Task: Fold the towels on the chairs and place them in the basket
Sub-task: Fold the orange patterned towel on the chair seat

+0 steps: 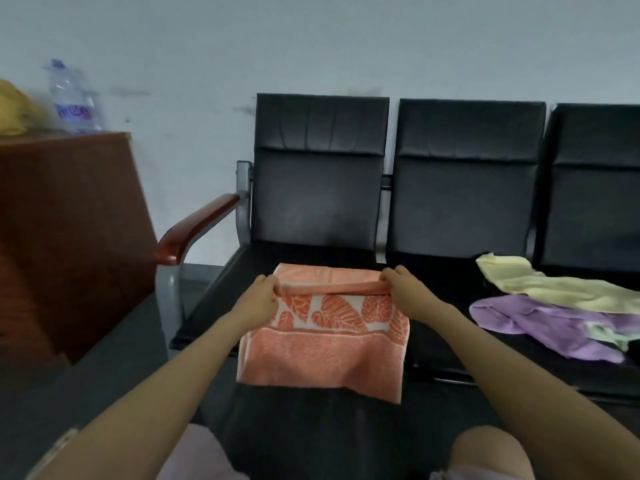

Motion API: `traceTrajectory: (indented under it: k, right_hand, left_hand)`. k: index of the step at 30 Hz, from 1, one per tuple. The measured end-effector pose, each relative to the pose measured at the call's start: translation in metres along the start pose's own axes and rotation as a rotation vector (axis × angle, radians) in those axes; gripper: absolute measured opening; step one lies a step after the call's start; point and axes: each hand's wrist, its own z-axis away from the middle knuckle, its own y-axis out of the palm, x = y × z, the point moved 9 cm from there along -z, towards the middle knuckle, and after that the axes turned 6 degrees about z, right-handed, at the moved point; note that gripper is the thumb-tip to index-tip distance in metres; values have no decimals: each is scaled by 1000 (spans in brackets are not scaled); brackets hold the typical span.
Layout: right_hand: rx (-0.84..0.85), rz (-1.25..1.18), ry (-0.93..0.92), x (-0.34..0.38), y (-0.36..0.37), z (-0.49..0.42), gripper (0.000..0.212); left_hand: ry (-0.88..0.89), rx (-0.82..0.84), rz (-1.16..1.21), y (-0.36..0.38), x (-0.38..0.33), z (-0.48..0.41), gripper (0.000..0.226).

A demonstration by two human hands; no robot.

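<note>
Two bare forearms reach forward from the bottom of the view, above the person's knees, toward a row of black chairs. An orange towel [322, 355] with a leaf-pattern band lies on the seat of the left chair [318, 202], its near end hanging over the seat's front edge. The left hand [261, 296] pinches the left end of a raised fold running across the towel, and the right hand [403, 291] pinches the right end of the same fold, fingers curled round the cloth and the strip stretched between them. To the right, on the seat of the middle chair [464, 202], a purple towel [540, 323] lies crumpled, with a pale yellow towel [540, 284] just behind it, the two touching; a bit of light green cloth [604, 336] shows at the purple one's right side. A wooden armrest [197, 226] stands at the left chair's side. Farther left is a brown wooden counter [65, 220] carrying a blurred plastic bottle [71, 98] and something yellow [15, 109], too blurred to tell. A grey wall [346, 39] stands behind everything.
</note>
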Motion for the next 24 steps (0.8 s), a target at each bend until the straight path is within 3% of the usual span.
traceTrajectory:
  k: [6,9,15,18,24]
  right_hand:
    - [-71,-149,92,-35,12,-59,28]
    - [-123,-154,94,-46,-3,-114,26]
    - [100,-148,38,-69,43,-218,31]
    - [190,-95,20,-83,93,-249,22]
    - [193,-31,-21,-96,150,-268,27]
  left_hand:
    - [23,27,156,9,5,-72,4]
    - [11,-3,148,-4,3,-132,13]
    - [-69,44,-55,25,40,-245,20]
    - [-133,103,-112,65,81,-272,19]
    - [-210,58,-187,105,122,-280,24]
